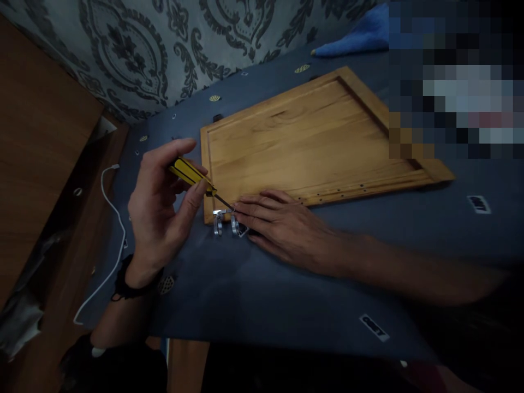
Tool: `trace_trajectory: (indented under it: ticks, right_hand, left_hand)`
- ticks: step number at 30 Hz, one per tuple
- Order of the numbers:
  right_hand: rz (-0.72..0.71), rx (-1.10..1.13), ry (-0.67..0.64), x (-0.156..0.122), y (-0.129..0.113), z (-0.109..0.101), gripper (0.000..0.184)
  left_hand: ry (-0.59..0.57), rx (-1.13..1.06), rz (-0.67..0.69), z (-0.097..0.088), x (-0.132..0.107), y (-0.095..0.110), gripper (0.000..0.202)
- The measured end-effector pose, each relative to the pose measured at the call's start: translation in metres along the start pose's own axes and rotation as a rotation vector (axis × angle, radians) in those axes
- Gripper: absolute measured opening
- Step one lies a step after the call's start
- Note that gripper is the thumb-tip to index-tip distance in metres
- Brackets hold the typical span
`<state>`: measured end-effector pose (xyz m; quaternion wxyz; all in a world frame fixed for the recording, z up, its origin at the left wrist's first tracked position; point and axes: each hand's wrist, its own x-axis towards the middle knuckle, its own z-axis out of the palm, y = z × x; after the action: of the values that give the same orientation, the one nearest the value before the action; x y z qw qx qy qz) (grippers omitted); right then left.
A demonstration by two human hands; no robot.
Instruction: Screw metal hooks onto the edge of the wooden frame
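My left hand is closed around the yellow-and-black handle of a screwdriver. The screwdriver slants down to the right, its tip at a small metal hinge. That hinge sits on the near left corner of a framed wooden panel, with two silver arms sticking out over the edge. Fingers stretched out, my right hand lies flat across the panel's near edge. Its fingertips are beside the screwdriver tip and hide part of the hinge area.
Beneath the panel is a dark blue patterned cloth. A white cable curves along its left side, near a wooden cabinet. Blue fabric lies at the back, below the patterned wall. The upper right is pixelated.
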<state>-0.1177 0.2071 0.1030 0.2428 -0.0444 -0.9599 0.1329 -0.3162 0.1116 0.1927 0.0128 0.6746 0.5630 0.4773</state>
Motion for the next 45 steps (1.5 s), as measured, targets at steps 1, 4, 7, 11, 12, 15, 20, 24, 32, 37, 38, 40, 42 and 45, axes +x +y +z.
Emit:
trace_trajectory:
  ticks: [1, 4, 7, 11, 12, 15, 20, 24, 32, 37, 38, 40, 42, 45]
  right_hand:
    - [-0.003, -0.001, 0.003, 0.0000, 0.0000, 0.0001, 0.041]
    - [-0.006, -0.001, 0.010, 0.0005, -0.0004, -0.0001, 0.040]
    - [0.006, 0.003, -0.009, 0.0010, -0.0007, -0.0006, 0.040]
    - [0.000, 0.003, -0.013, 0.0009, -0.0005, -0.0006, 0.040]
    - [-0.004, 0.002, -0.011, 0.0008, -0.0003, -0.0006, 0.040]
    - [-0.007, 0.000, -0.001, 0.0006, -0.0002, -0.0007, 0.040]
    - [0.002, 0.000, -0.008, 0.0006, -0.0004, -0.0016, 0.041]
    - [-0.015, 0.001, 0.014, 0.0002, -0.0003, -0.0023, 0.040]
    - [-0.010, 0.014, -0.009, -0.0001, 0.0002, -0.0019, 0.040]
    - [-0.013, 0.011, 0.009, -0.0003, -0.0003, -0.0015, 0.040]
    - [-0.013, 0.009, 0.010, -0.0003, -0.0004, -0.0013, 0.040]
    - [-0.016, 0.004, 0.011, -0.0005, -0.0003, -0.0007, 0.040]
    - [-0.021, 0.002, 0.017, -0.0007, 0.0001, 0.0002, 0.041]
    - [-0.024, -0.004, 0.031, -0.0007, 0.0009, 0.0017, 0.040]
  left_hand:
    - [-0.005, -0.016, -0.006, 0.0002, 0.0002, -0.0003, 0.045]
    - [0.008, -0.015, -0.005, 0.0006, 0.0007, -0.0013, 0.046]
    - [0.054, 0.037, 0.042, 0.0007, 0.0015, -0.0009, 0.046]
    - [0.038, -0.013, 0.047, 0.0005, 0.0035, 0.0015, 0.045]
    - [0.021, -0.038, 0.026, 0.0006, 0.0040, 0.0018, 0.046]
    - [-0.001, -0.071, -0.018, 0.0011, 0.0045, 0.0011, 0.044]
    - [0.061, 0.051, -0.011, 0.0018, 0.0040, -0.0011, 0.046]
    - [0.049, -0.044, -0.038, 0.0023, 0.0045, -0.0005, 0.042]
    - [0.117, -0.026, 0.017, 0.0012, 0.0050, 0.0047, 0.038]
    - [0.081, -0.055, -0.012, 0.0042, 0.0033, 0.0023, 0.042]
    - [0.084, -0.070, -0.015, 0.0048, 0.0032, 0.0018, 0.043]
    - [0.081, -0.095, -0.030, 0.0052, 0.0033, 0.0011, 0.043]
    - [0.077, -0.098, -0.034, 0.0049, 0.0034, 0.0007, 0.042]
    - [0.068, -0.085, -0.010, 0.0037, 0.0029, -0.0009, 0.042]
